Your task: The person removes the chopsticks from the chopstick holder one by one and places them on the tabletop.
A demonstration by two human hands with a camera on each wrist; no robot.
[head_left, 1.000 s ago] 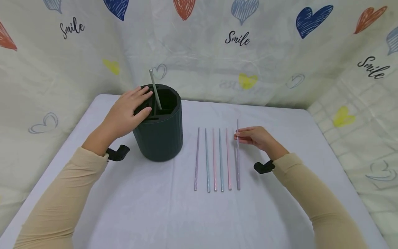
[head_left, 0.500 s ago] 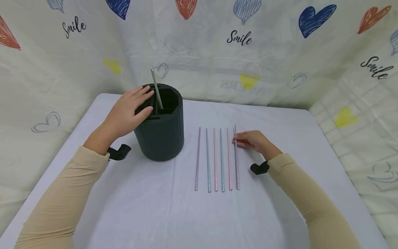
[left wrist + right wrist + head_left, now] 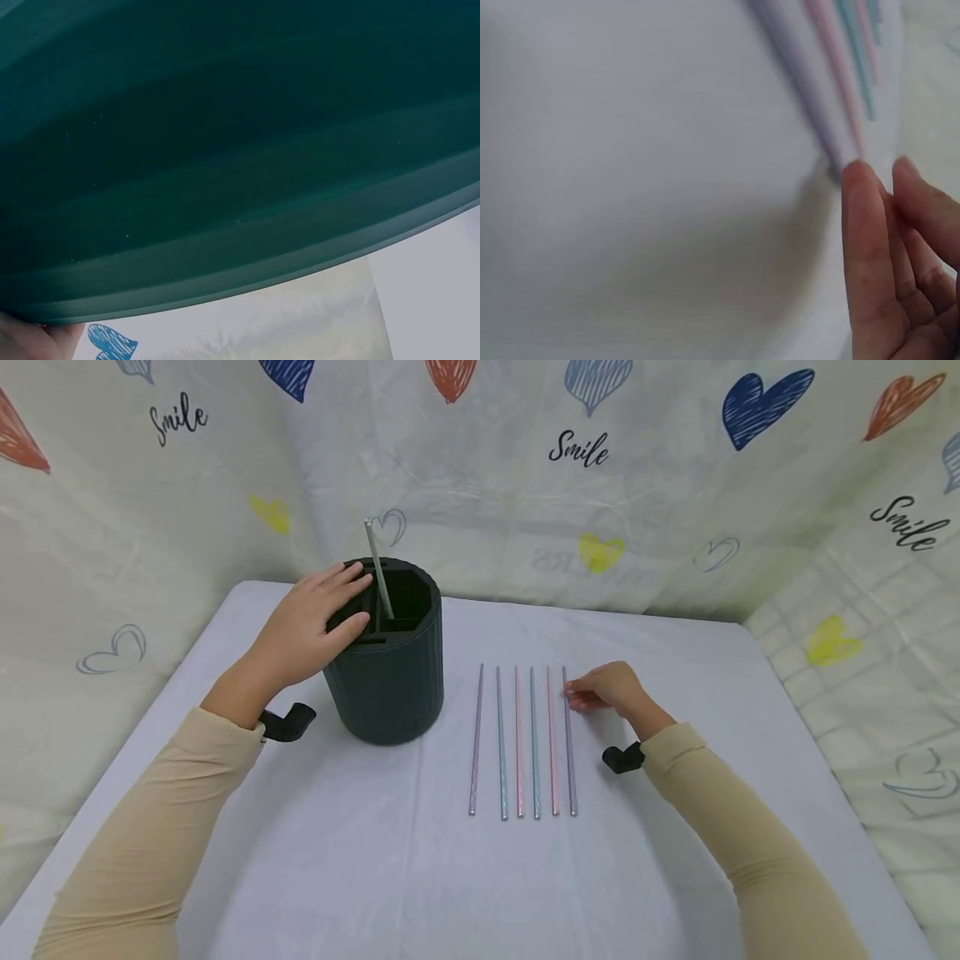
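My left hand [image 3: 311, 618] rests on the rim of a dark green divided holder [image 3: 386, 693], fingers spread over its left compartments. The holder's ribbed wall [image 3: 240, 150] fills most of the left wrist view. One pale straw [image 3: 378, 568] leans in the holder. Several thin straws lie side by side on the table to its right: purple, blue and pink. My right hand [image 3: 603, 687] is at the upper end of the rightmost purple straw [image 3: 570, 752], which lies flat. In the right wrist view, fingertips [image 3: 859, 174] reach that purple straw's end [image 3: 799, 75], the thumb apart from them.
A white cloth covers the table [image 3: 337, 860]. Behind it hangs a pale curtain [image 3: 495, 485] printed with hearts and the word Smile. The other straws, such as the leftmost purple one [image 3: 476, 743], lie between the holder and my right hand.
The rightmost purple straw, held slightly raised earlier, has come down and left to lie in line with the others. My right hand's fingers have loosened from it. The left hand stays put.
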